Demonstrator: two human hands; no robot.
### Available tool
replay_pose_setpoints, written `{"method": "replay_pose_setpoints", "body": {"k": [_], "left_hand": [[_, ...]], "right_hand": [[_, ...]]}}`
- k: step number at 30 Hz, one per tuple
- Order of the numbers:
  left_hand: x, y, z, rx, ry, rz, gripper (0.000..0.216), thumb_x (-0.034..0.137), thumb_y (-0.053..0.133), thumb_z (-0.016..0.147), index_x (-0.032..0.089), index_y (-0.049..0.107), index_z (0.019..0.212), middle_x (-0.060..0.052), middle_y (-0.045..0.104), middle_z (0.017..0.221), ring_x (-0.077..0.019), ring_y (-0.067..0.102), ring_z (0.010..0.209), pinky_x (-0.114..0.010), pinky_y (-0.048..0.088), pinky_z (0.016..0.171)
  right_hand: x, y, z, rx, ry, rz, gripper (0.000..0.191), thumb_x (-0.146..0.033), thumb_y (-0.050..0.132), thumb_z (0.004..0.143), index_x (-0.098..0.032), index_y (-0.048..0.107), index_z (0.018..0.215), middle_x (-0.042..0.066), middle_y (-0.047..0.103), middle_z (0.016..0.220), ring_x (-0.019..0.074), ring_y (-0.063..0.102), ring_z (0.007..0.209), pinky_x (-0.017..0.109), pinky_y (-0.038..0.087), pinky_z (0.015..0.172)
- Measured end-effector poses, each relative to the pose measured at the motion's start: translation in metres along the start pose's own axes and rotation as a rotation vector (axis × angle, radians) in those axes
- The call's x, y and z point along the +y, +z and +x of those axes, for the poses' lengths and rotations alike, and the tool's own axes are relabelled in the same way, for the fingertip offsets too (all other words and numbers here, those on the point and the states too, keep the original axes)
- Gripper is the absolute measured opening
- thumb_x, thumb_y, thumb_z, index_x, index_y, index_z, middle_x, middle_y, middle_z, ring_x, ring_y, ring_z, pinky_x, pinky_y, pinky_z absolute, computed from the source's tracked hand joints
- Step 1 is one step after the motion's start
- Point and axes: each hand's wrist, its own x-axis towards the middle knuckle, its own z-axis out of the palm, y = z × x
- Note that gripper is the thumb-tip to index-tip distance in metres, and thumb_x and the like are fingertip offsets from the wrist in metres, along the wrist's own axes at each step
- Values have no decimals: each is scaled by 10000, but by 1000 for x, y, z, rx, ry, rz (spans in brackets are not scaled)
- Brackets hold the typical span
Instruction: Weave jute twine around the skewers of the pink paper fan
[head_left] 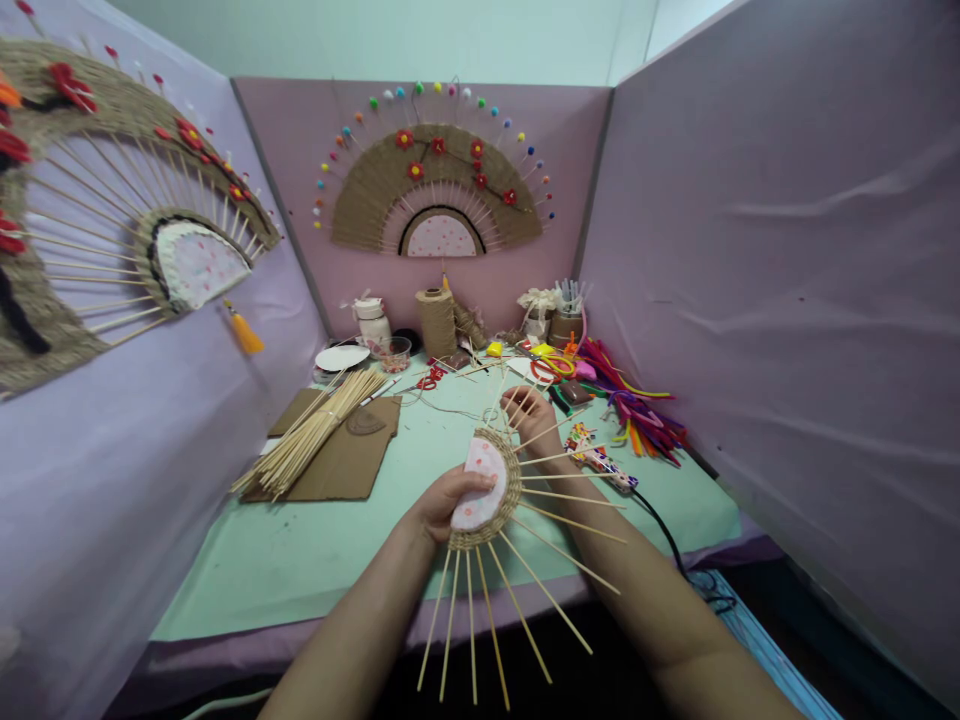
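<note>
My left hand grips a half-round fan piece, thumb laid across its white face with small pink-red marks. A woven twine band edges the curve, and thin wooden sticks spread out from it like rays. At the far end of the piece is my right hand, behind the upper sticks, its fingers bent together in a pinch. Whatever lies between those fingertips is too small to make out. A loose thin cord curves across the table close to that hand.
Bundled sticks rest on cardboard at left. A patterned glue gun with a black cable lies right, below colourful pipe cleaners. Red-handled scissors, a twine spool and jars stand farther back. A finished fan hangs behind.
</note>
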Motion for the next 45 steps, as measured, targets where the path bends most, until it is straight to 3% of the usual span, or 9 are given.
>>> {"method": "replay_pose_setpoints", "body": {"k": [8, 16, 20, 26, 30, 41, 45], "left_hand": [[1, 2, -1, 43, 97, -19, 278, 135, 726, 573, 85, 604, 818, -59, 668, 672, -129, 614, 559, -230, 467, 562], [4, 2, 1, 80, 87, -79, 229, 102, 692, 597, 76, 617, 811, -72, 679, 685, -143, 631, 581, -244, 491, 592], [3, 0, 3, 101, 71, -78, 215, 78, 684, 601, 68, 616, 805, -79, 683, 682, -143, 637, 569, -232, 489, 573], [0, 0, 6, 48, -17, -64, 220, 62, 674, 619, 63, 613, 831, -94, 690, 688, -159, 650, 588, -244, 495, 587], [0, 1, 6, 44, -46, -58, 214, 60, 666, 618, 65, 611, 825, -89, 694, 689, -160, 650, 582, -242, 498, 575], [-1, -3, 5, 2, -67, -30, 211, 64, 677, 606, 56, 625, 810, -95, 691, 678, -162, 644, 570, -250, 492, 570], [-2, 1, 2, -30, -72, -12, 228, 77, 700, 579, 54, 635, 796, -97, 690, 685, -158, 639, 573, -247, 489, 566]], "right_hand": [[-4, -4, 9, 32, 58, 167, 266, -371, 693, 610, -207, 554, 765, -47, 499, 618, 70, 372, 472, 212, 301, 429], [-22, -27, 18, -22, 71, 477, 297, -310, 722, 594, -247, 542, 821, -48, 513, 658, 66, 417, 490, 214, 351, 454], [-27, -35, 20, -9, 8, 428, 281, -319, 711, 611, -249, 551, 832, -22, 559, 724, 91, 481, 564, 245, 400, 520], [-30, -39, 20, 136, -174, 312, 222, -268, 708, 625, -227, 568, 792, -19, 569, 704, 88, 447, 532, 235, 345, 484], [-30, -43, 21, 152, -192, 299, 216, -251, 725, 616, -212, 584, 776, -23, 563, 699, 87, 474, 568, 220, 362, 504], [-21, -43, 26, -33, 71, 411, 238, -320, 731, 601, -205, 561, 722, -51, 491, 622, 47, 366, 470, 189, 289, 428], [-11, -26, 20, -92, 123, 203, 201, -307, 708, 599, -181, 573, 677, -57, 479, 563, 50, 353, 452, 196, 276, 429]]}}
